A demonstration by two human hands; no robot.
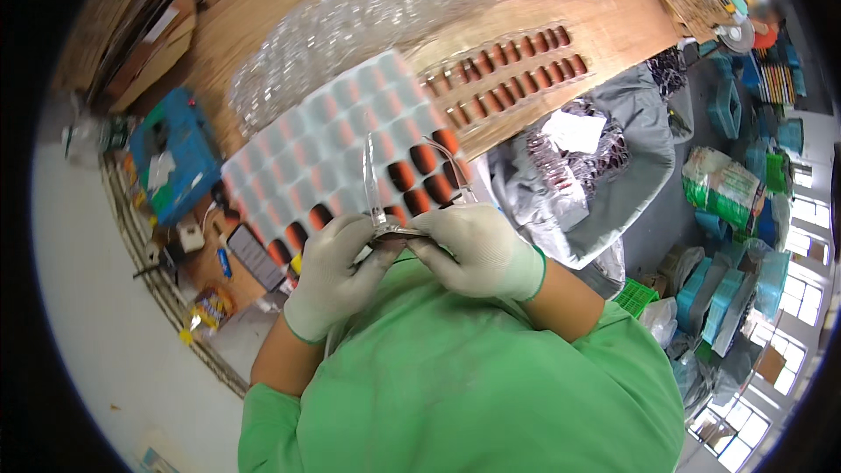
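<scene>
Both of my hands wear white knit gloves and meet close to my body. Between them is a pair of eyeglasses point(400, 233) with clear temples, which stick up and away from me. My left hand point(337, 270) pinches the left end of the front, while my right hand point(480, 250) grips the right end. Just beyond lies a tray of black-to-red lenses point(423, 158). A translucent white sheet point(328, 123) covers most of it, leaving lenses bare along the near and right edges. The fingertips partly hide the glasses' front.
Behind the tray stretches bubble wrap point(350, 26); two rows of dark red lenses point(512, 66) lie in clear packaging. To the right is a grey-lined bin point(635, 149) holding many dark pieces. A blue case point(175, 158), a phone-like device point(254, 256) and a yellow packet point(210, 307) sit left.
</scene>
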